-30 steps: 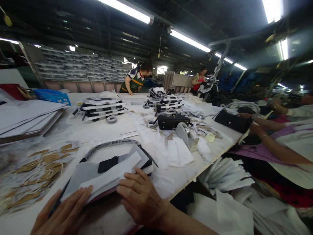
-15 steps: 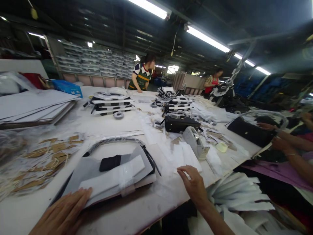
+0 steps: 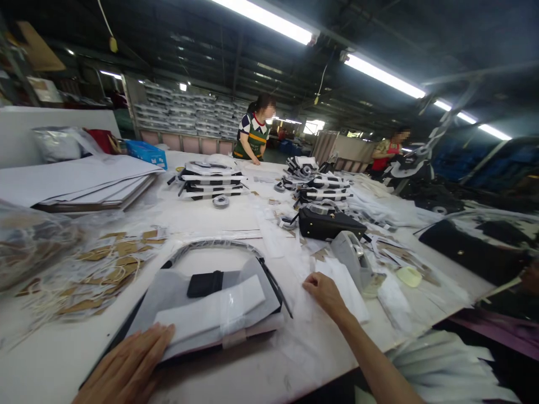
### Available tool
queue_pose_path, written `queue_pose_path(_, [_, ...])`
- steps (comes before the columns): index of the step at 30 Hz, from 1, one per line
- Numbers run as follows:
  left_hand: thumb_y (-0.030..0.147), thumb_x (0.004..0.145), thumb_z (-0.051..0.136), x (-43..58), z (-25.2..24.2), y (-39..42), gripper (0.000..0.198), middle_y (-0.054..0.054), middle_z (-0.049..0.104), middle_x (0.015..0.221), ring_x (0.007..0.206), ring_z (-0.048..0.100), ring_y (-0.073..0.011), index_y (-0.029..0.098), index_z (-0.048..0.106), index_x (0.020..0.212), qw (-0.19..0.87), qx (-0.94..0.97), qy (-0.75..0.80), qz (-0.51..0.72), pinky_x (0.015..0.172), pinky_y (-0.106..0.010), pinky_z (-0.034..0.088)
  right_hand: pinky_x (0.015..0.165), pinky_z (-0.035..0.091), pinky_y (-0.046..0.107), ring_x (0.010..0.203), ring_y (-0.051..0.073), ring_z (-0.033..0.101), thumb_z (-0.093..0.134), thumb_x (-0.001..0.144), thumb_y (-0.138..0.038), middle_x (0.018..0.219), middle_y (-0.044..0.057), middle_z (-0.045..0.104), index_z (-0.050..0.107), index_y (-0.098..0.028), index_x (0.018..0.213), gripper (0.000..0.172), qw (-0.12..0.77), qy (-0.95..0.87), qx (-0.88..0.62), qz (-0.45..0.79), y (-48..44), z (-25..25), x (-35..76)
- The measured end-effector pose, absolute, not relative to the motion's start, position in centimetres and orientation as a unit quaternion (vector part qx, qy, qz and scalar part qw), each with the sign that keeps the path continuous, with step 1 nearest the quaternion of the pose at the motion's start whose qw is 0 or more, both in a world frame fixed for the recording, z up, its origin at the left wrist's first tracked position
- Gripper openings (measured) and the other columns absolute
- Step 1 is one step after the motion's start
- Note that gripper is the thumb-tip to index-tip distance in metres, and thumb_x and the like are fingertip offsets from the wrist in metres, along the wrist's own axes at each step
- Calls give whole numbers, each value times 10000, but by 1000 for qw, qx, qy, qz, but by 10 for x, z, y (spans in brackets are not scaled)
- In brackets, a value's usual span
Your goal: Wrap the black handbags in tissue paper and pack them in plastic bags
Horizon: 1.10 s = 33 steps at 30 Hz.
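A black handbag (image 3: 273, 280) lies flat on the table in front of me, its arched handle (image 3: 219, 244) wrapped in clear plastic. Grey sheet covers its face, with a white strip (image 3: 197, 321) across it and a piece of clear tape (image 3: 233, 311) over the strip. A small black flap (image 3: 205, 284) shows through the covering. My left hand (image 3: 138, 353) rests flat and open on the bag's near left corner, touching the strip's end. Right of the bag, my right hand (image 3: 325, 292) is closed with fingertips together; whatever they may pinch is hidden. Beside it lie white sheets (image 3: 347, 289).
A grey tape dispenser (image 3: 351, 255) and an upright black handbag (image 3: 330, 223) stand beyond my right hand. Stacks of wrapped bags (image 3: 213, 179) sit farther back. Brown tags with strings (image 3: 120, 266) lie at left. One person (image 3: 252, 137) stands across the table.
My view has swung left, so the scene sits farther right. My right hand's fingers have drawn together near the white sheets. My left hand stays on the bag.
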<state>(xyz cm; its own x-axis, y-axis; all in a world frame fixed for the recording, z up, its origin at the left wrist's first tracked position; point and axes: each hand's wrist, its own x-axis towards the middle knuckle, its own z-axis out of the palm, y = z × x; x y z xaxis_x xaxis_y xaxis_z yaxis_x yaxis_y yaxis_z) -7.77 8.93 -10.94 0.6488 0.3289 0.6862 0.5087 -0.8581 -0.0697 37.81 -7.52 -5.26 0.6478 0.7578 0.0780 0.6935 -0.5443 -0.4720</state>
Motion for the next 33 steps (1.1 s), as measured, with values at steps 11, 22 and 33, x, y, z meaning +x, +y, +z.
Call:
queue_pose_path(11, [328,946,413,-71,-92,83,503,-51,661,1207,1132,600,-233,277,381,1446,131,-894,-214,-372,1165,-386,260,657,459,254,733,189,652,347,914,-368,753,51,696,629,-168,800,364,214,-404,-888,44,-82,-25,382])
queue_pose_path(22, [311,936,401,-69,-86,80,469,-71,658,1210,1118,608,-225,227,456,1393,139,-893,-202,-377,1157,-361,253,726,407,294,858,242,671,576,795,-143,861,115,728,720,-164,791,145,-33,-486,-873,29,-70,-16,363])
queue_pose_path(33, [343,928,421,-69,-83,79,458,-73,661,1210,1086,622,-224,218,503,1362,155,-887,-193,-391,1121,-352,309,697,394,283,836,231,666,533,797,-138,880,130,727,719,-146,821,188,-35,-465,-885,2,-67,-15,364])
